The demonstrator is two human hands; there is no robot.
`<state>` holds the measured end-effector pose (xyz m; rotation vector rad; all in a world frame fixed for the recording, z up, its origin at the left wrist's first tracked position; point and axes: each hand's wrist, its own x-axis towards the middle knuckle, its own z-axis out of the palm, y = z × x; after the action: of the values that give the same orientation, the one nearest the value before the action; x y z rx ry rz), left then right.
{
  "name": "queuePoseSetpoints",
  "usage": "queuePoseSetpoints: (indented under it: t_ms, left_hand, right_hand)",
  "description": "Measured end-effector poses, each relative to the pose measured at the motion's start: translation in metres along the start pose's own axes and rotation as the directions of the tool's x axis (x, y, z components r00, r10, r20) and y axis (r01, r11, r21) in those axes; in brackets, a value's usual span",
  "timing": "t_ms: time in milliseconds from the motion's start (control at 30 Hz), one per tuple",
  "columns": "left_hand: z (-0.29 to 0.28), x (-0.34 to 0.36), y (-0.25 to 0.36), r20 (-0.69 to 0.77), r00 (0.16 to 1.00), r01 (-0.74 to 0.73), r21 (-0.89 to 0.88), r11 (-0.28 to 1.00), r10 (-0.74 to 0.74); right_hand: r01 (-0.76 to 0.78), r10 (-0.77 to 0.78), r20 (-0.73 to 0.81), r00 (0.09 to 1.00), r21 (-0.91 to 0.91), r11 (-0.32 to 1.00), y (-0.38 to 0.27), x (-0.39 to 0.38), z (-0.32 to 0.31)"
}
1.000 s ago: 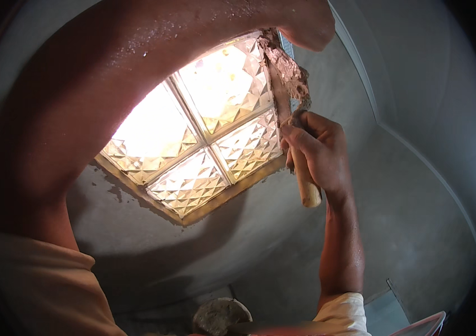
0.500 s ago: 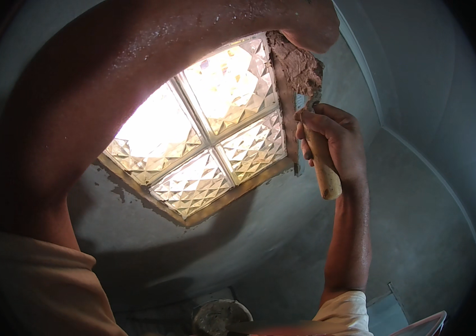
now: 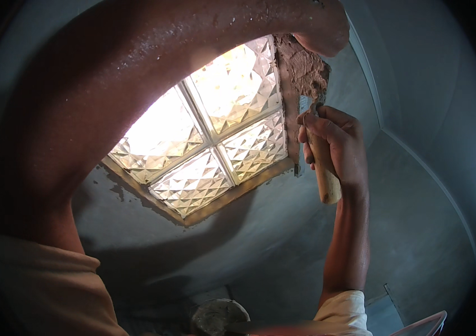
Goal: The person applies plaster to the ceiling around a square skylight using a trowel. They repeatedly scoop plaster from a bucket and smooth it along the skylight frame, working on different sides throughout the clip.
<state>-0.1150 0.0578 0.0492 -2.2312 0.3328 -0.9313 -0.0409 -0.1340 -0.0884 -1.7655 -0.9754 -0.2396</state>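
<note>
My right hand (image 3: 336,137) grips the wooden handle (image 3: 323,168) of a trowel, its fingers wrapped round the upper end. The trowel's blade is hidden behind wet brown mortar (image 3: 305,64); how much of it lies on the blade and how much on the wall I cannot tell. The mortar runs along the right edge of a window of patterned glass blocks (image 3: 211,140). Across the top reaches my left arm, bringing my left hand (image 3: 324,28) beside the upper end of the mortar. Its fingers are hidden.
Grey plastered wall (image 3: 193,252) surrounds the window, with a rough brown border along its lower edges. A round bucket-like container (image 3: 219,316) stands low in the middle. At the lower right is a pale-rimmed object (image 3: 428,325). A light strip (image 3: 364,70) runs along the right.
My left arm and hand have shifted slightly right and down. My right hand and the trowel handle have moved a little down, with the handle slightly more upright.
</note>
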Motion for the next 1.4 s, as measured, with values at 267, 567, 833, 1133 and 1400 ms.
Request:
queuePoseSetpoints:
  t_ms: [267,567,833,1133,1400]
  left_hand:
    - [0.007,0.003,0.007,-0.02,0.995,0.098,0.001,0.995,-0.098]
    - [0.003,-0.001,0.001,-0.011,1.0,0.023,-0.036,0.999,-0.023]
    - [0.006,-0.01,0.009,-0.037,0.988,0.141,-0.189,0.972,-0.151]
    - [0.02,0.007,0.011,-0.101,0.991,0.066,-0.154,0.986,-0.082]
    - [0.003,-0.004,-0.008,0.084,0.995,-0.062,0.078,0.995,0.056]
  right_hand:
    - [-0.021,0.024,-0.037,0.999,0.089,0.996,0.007,-0.029,0.007]
    - [-0.085,0.086,-0.007,0.996,0.06,0.995,0.013,-0.007,0.0]
    - [-0.134,0.133,0.006,0.991,0.062,0.989,0.039,-0.014,-0.012]
    - [-0.241,0.238,-0.055,0.97,-0.052,0.969,0.063,-0.051,-0.043]
    - [-0.265,0.253,-0.081,0.964,-0.203,0.943,0.061,-0.088,-0.035]
